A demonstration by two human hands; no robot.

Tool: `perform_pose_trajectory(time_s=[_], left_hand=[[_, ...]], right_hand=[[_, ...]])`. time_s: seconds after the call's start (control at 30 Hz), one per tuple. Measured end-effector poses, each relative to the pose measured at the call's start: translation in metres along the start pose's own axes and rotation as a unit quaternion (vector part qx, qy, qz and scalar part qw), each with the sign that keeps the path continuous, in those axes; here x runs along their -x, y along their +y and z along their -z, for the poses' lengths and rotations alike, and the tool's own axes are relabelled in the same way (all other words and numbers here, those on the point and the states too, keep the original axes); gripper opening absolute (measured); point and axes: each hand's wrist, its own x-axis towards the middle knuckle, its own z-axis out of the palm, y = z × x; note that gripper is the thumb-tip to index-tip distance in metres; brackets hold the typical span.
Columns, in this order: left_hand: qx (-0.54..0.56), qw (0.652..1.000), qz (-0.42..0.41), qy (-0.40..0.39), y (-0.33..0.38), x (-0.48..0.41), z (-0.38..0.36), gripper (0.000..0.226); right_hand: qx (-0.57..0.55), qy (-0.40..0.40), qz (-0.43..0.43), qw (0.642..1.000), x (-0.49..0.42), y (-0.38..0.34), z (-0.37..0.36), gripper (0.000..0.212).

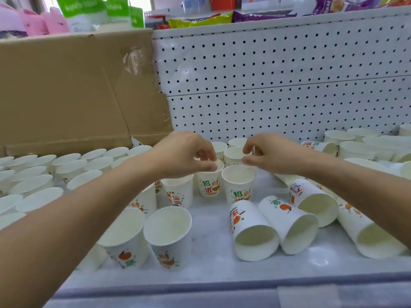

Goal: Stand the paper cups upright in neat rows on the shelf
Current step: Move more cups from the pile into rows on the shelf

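Centrally, left hand [186, 154] pinching upright cup [210, 185] rim, right hand [273, 155] by neighbouring cup [239, 187].

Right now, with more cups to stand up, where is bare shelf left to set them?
A bare lane of shelf runs between the front upright cups and the lying cups, joining the bare front strip. Crowded: the left rows and the right end, under lying cups. The left hand pinches a cup at the lane's far end.

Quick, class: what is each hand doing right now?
Left hand: pinches the rim of an upright cup.
Right hand: fingers curled; whether it holds anything cannot be told.
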Motion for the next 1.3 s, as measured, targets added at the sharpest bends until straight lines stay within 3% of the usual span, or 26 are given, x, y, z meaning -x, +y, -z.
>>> perform_pose_trajectory(time_s=[0.1,0.2,0.3,0.37,0.43,0.63,0.77,0.87,0.97,1.03,1.13,1.23,1.3], left_hand=[[0.102,0.993,0.018,0.055,0.015,0.036,0.006,0.028],[0.159,0.986,0.018,0.056,0.027,0.076,0.006,0.039],[0.143,0.989,0.026,0.012,0.028,0.109,0.005,0.056],[0.068,0.998,0.011,-0.014,0.027,0.121,0.001,0.07],[0.026,0.999,0.001,-0.024,0.026,0.123,-0.001,0.075],[0.056,0.998,0.017,-0.017,0.015,0.117,-0.001,0.054],[0.045,0.999,0.026,0.009,0.015,0.118,-0.002,0.058],[0.093,0.994,-0.004,0.062,0.029,0.121,-0.004,0.042],[0.099,0.989,-0.052,0.095,0.045,0.122,-0.008,0.02],[0.075,0.99,-0.064,0.096,0.053,0.12,-0.011,0.022],[0.014,0.994,-0.056,0.094,0.058,0.117,-0.018,0.034],[0.014,0.995,-0.04,0.091,0.06,0.111,-0.023,0.036],[0.007,0.995,-0.036,0.094,0.059,0.108,-0.025,0.029]], right_hand=[[-0.102,-0.027,0.071,0.992,0.024,0.0,0.016,0.025],[-0.158,-0.132,0.13,0.97,0.058,-0.008,0.026,0.04],[-0.054,-0.142,0.155,0.976,0.085,-0.015,0.02,0.052],[0.072,-0.077,0.2,0.974,0.093,-0.024,0.011,0.043],[0.127,-0.023,0.225,0.966,0.093,-0.036,0.003,0.025],[0.045,0.01,0.114,0.992,0.075,-0.069,-0.003,0.015],[-0.043,-0.06,0.017,0.997,0.063,-0.087,-0.006,0.017],[-0.054,-0.088,-0.008,0.995,0.065,-0.093,-0.008,0.019],[-0.069,-0.035,-0.013,0.997,0.081,-0.086,0.006,0.018],[-0.085,0.027,-0.032,0.996,0.098,-0.071,0.021,0.022],[-0.022,0.104,-0.103,0.989,0.129,-0.045,0.035,0.046],[0.097,0.095,-0.172,0.976,0.153,-0.044,0.019,0.071],[0.139,0.096,-0.178,0.969,0.159,-0.052,-0.003,0.075]])
